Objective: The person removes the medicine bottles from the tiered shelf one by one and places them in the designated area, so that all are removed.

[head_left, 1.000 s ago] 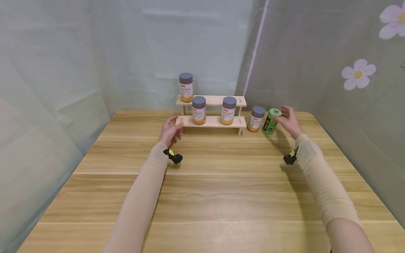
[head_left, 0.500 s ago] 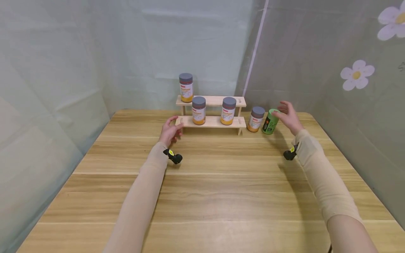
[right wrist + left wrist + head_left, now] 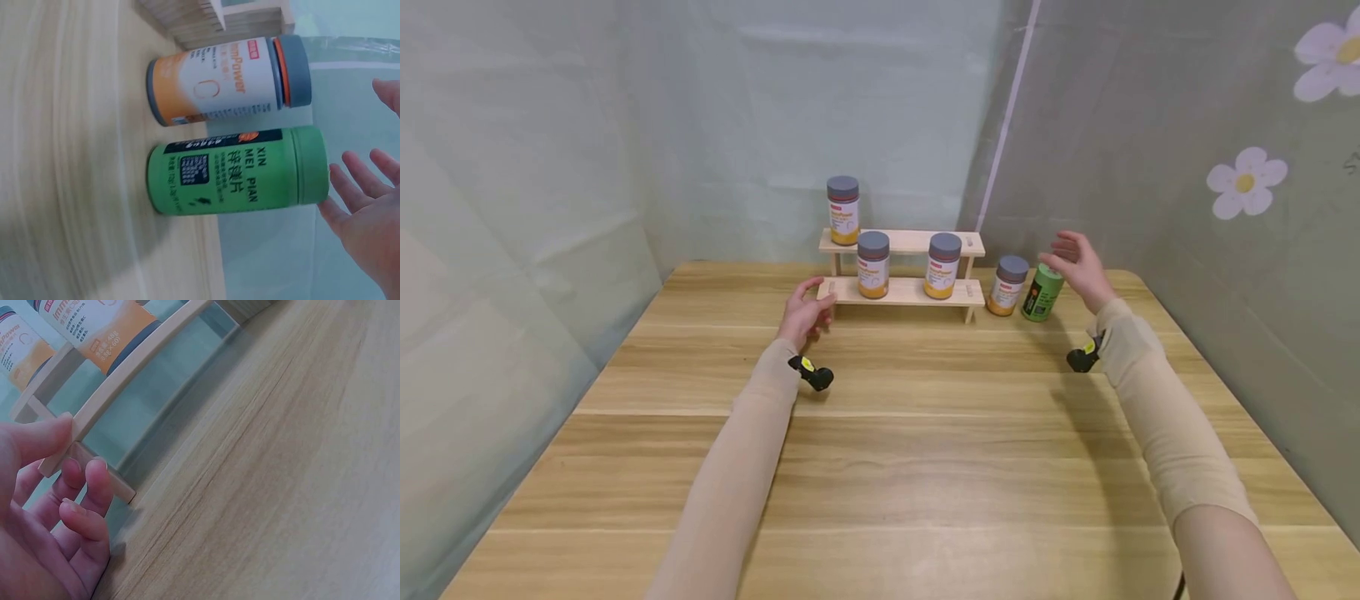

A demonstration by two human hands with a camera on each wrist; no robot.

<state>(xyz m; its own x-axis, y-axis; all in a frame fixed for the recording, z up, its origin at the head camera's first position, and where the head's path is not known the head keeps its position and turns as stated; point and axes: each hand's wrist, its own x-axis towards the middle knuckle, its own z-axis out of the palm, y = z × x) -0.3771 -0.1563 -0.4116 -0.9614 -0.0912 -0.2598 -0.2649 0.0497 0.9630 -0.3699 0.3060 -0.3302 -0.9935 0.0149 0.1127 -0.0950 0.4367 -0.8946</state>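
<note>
My left hand [image 3: 803,313] grips the left end of the lower board of a small two-step wooden shelf [image 3: 901,292]; in the left wrist view the thumb presses on the board [image 3: 106,400] and curled fingers lie below it. My right hand [image 3: 1081,268] is raised beside the top of a green jar [image 3: 244,172], fingers spread and loosely bent, holding nothing. In the right wrist view its fingertips are right at the jar's lid. The green jar stands upright on the table, just right of a grey-lidded white and orange jar [image 3: 1007,287].
Two similar grey-lidded jars stand on the lower step, a left jar [image 3: 873,267] and a right jar [image 3: 942,267]. Another jar [image 3: 843,212] stands at the left of the upper step. Fabric walls [image 3: 790,108] rise behind and beside the wooden table [image 3: 910,467].
My right hand has risen a little and moved slightly left over the green jar's lid. The left hand keeps its hold on the shelf, and the jars stay in place.
</note>
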